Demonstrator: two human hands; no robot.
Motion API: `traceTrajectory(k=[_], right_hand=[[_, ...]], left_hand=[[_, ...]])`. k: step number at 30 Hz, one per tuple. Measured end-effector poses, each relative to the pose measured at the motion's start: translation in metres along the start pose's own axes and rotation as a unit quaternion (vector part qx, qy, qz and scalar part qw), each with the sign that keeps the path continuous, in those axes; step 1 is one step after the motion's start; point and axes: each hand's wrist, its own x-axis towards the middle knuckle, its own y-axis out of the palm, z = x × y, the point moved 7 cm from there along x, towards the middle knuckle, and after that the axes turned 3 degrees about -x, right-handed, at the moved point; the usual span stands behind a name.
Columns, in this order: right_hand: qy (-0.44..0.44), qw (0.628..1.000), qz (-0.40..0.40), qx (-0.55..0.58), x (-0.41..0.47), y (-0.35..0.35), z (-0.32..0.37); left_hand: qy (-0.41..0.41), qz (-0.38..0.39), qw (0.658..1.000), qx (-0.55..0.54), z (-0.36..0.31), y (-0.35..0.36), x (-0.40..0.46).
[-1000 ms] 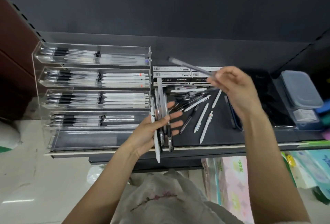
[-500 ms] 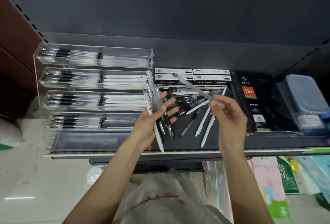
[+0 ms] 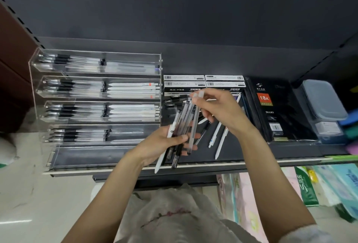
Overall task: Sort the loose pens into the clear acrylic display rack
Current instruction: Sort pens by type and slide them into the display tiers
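Acrylic rack left; left hand grips pens beside right hand.

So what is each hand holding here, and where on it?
Left hand grips a bundle of pens mid-barrel; right hand pinches a frosted pen near its top.

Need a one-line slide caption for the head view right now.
Left hand grips a bundle of pens while right hand adds a frosted pen, beside the acrylic rack.

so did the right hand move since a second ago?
Yes. The right hand came down and left from the black diary to the pen bundle in the left hand.
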Motion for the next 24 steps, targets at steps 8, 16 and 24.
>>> traceTrajectory(k=[8,16,24], right_hand=[[-0.032,0.988,-0.121,0.092,0.003,-0.038,-0.008],[0.015,0.999,0.031,-0.042,0.005,0.007,-0.025],[-0.014,0.993,0.002,-0.120,0.011,0.015,-0.021]], left_hand=[[-0.009,-0.006,1.000,-0.007,0.007,-0.011,-0.007],[0.018,-0.042,0.996,-0.080,0.000,-0.009,-0.001],[0.041,-0.050,0.992,-0.107,0.003,0.006,0.005]])
